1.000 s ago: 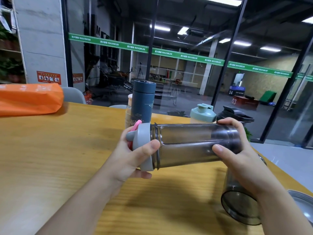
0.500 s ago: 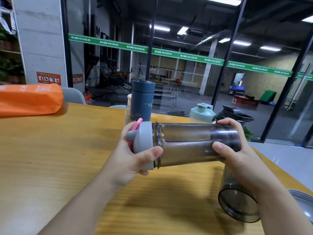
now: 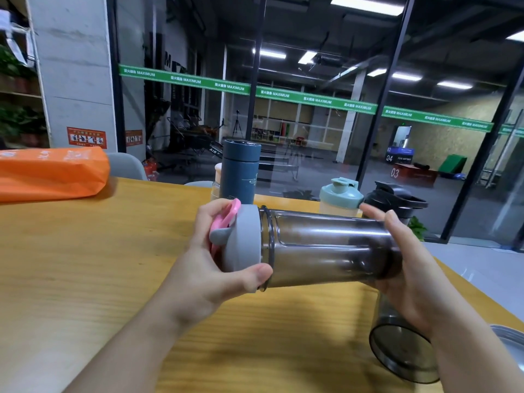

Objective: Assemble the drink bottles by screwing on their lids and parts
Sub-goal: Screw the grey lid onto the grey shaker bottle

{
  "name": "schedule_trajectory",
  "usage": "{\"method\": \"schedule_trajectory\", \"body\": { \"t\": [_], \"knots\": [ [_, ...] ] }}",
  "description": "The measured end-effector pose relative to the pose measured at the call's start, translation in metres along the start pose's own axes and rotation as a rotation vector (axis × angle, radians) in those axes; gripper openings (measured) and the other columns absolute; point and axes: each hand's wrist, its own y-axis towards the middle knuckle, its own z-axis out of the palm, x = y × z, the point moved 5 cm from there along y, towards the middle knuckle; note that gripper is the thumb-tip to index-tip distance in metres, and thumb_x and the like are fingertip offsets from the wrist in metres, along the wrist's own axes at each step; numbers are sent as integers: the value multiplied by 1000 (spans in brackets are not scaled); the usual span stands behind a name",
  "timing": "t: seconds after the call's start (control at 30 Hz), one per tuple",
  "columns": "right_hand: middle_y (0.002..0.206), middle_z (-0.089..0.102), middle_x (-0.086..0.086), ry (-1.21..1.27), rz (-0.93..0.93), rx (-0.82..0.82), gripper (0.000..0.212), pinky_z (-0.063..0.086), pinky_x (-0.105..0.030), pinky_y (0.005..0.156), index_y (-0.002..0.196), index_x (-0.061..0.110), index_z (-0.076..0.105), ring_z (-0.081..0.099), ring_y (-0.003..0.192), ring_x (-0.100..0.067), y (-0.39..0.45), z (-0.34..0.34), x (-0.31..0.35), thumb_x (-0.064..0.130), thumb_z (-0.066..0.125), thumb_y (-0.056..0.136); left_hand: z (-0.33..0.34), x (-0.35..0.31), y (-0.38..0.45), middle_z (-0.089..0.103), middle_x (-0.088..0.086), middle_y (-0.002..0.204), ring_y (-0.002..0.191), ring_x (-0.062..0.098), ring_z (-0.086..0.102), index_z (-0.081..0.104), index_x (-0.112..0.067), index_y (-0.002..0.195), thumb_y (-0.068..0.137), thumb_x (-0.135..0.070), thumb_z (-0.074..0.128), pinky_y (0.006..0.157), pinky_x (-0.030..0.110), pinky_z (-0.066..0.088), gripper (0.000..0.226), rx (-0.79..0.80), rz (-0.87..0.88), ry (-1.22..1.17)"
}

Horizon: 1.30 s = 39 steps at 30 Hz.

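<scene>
Smoky bottle point(image 3: 326, 248) held level above table point(image 3: 85, 265), left hand point(image 3: 215, 268) fingers gripping grey lid point(image 3: 245, 239), right hand point(image 3: 408, 268) fingers released.

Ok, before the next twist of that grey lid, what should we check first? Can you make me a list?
1. Left hand grips the grey lid: ok, thumb and fingers wrap round it.
2. Right hand holds the smoky bottle firmly: not ok, its fingers look spread and loose at the base.
3. Lid sits straight on the neck: ok, its edge looks even against the rim.
4. Lid fully tight: cannot tell, the thread is hidden.
5. Pink flap snapped shut: cannot tell, the left hand partly covers it.
6. Room underneath: ok, the bottle is held above the wooden table, though a dark cup lies below the right hand.
</scene>
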Motion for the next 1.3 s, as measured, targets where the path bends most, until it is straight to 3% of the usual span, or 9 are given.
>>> {"method": "schedule_trajectory", "body": {
  "t": [0.13,0.3,0.47,0.67,0.83,1.0,1.1,1.17,1.3],
  "knots": [
    [101,74,-8,-85,58,-8,57,58,-43,72,108,20,67,70,90,-26,2,-2,-5,58,58,66,3,-2,-2,63,-8,101,79,16,65,50,-54,104,38,-32,82,57,29,55,76,-12,33,23],
    [93,70,-7,-84,-91,-78,42,56,-31,61,102,29,63,70,75,-16,2,3,1,38,77,64,3,10,2,68,-10,96,80,13,68,50,-54,106,38,-39,79,56,29,54,76,-39,-125,-113],
    [112,65,-5,-148,-231,-68,79,51,-40,79,108,46,58,66,95,-25,0,2,5,77,75,37,4,15,0,67,-8,103,86,20,68,50,-55,113,35,-46,78,53,34,54,83,-54,-265,-179],
    [109,64,3,-223,-330,-67,55,50,-21,69,108,48,55,65,91,-14,-3,4,9,54,66,55,5,20,-2,71,1,97,65,18,69,55,-48,121,39,-54,76,55,34,55,85,-30,-399,-222],
    [98,61,32,-320,-440,-43,58,45,-4,71,112,37,51,61,88,8,-11,13,19,48,64,57,4,26,-6,73,13,90,72,36,70,72,-31,98,55,-51,80,43,28,53,47,-2,-520,-247],
    [132,56,11,-238,-384,4,62,45,-49,98,122,49,51,56,118,-22,-6,6,16,47,67,62,2,16,0,70,-1,97,73,19,68,54,-46,120,40,-52,74,51,31,53,83,-82,-321,-209],
    [118,65,-7,-21,-177,27,71,55,-47,81,118,46,60,66,99,-27,0,4,8,59,75,50,1,5,3,69,-14,94,83,12,67,49,-49,117,40,-42,77,58,27,54,82,-85,-118,-128],
    [97,72,-8,34,-56,70,73,58,-39,62,97,37,71,71,84,-25,-1,5,5,75,78,35,2,0,1,67,-10,101,86,11,67,49,-51,113,41,-38,78,62,25,54,79,-63,-36,-85],
    [86,73,-4,22,9,7,49,56,-33,49,97,26,65,72,67,-17,0,0,2,58,64,59,4,-4,-1,62,-1,115,88,17,66,50,-49,113,41,-37,79,62,28,55,79,-41,-2,-58]
  ]
}}
